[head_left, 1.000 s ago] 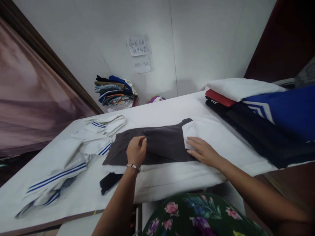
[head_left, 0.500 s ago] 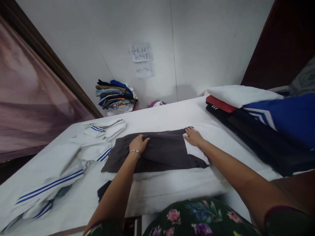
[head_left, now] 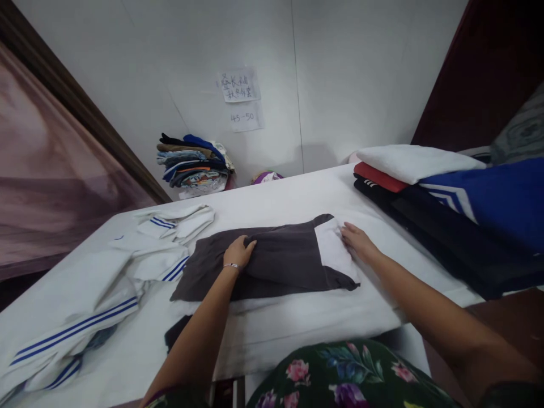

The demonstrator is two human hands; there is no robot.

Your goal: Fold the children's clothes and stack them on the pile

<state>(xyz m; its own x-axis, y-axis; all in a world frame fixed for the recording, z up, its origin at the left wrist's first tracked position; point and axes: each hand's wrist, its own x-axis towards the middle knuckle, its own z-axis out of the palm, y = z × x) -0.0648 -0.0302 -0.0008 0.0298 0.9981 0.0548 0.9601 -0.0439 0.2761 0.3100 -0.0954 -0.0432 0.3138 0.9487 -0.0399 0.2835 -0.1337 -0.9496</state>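
Note:
A dark grey garment with a white section at its right end (head_left: 280, 255) lies folded into a long shape on the white table. My left hand (head_left: 238, 253) rests on its left half, thumb spread to the right and the other fingers lying on the cloth, open. At the white end, my right hand (head_left: 357, 240) is open with its fingers stretched out by the right edge; whether the fingertips touch the cloth is hard to tell. A white garment with blue stripes (head_left: 102, 283) lies loosely spread to the left.
Folded clothes in a pile (head_left: 194, 165) stand against the wall at the back left. On the right is another stack with a white piece (head_left: 419, 161), a red one (head_left: 379, 177), and blue and black garments. Handwritten papers (head_left: 240, 85) hang on the wall. The white table (head_left: 297, 198) extends behind the grey garment.
My right hand has moved right, off the top of the garment's white end to its right edge. My left hand stays on the grey cloth. The view has shifted slightly.

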